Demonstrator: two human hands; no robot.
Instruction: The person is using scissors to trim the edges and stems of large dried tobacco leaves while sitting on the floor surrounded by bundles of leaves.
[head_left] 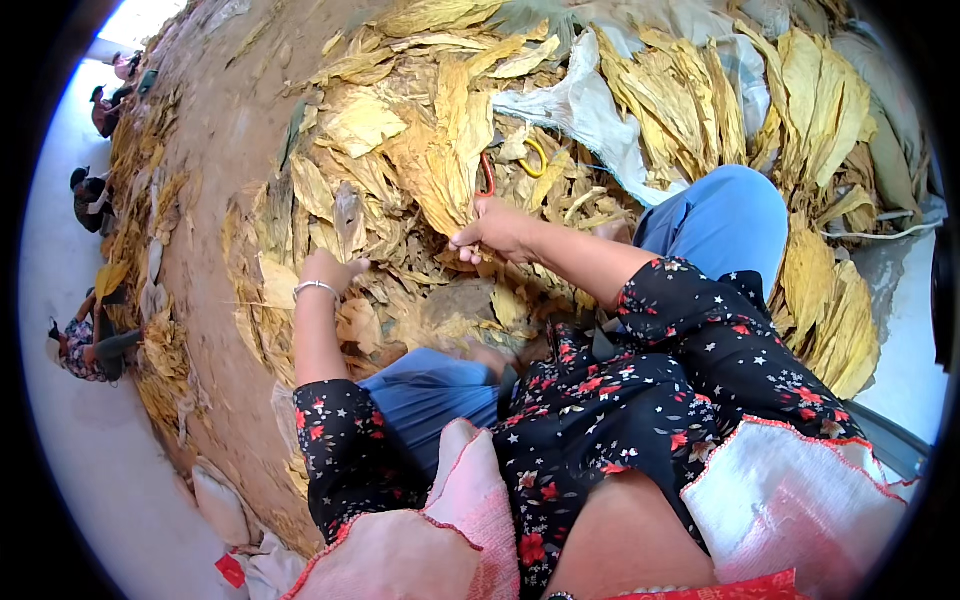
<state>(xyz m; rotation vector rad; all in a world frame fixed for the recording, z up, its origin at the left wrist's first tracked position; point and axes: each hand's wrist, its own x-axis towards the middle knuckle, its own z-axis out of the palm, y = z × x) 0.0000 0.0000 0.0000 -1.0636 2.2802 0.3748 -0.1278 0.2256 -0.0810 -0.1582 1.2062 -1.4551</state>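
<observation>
My right hand (490,232) is closed around the stem ends of a few yellow dried tobacco leaves (455,150), whose broad blades fan away from me. Lower to the left, my left hand (332,272), with a silver bracelet at the wrist, hovers over or rests on the leaf pile (365,225). A finger of it stretches to the right, and I see nothing held in it. Just beyond my right hand a red curved handle (487,176) and a yellow loop handle (536,158) lie among the leaves; whether they belong to one tool I cannot tell.
Bundles of yellow leaves (665,100) lie on white plastic sacking (590,105) at the far right. My bent knee (725,215) rises beside the pile. Brown earthy ground (215,200) spreads to the left. Several people (92,200) sit along another leaf row at the far left.
</observation>
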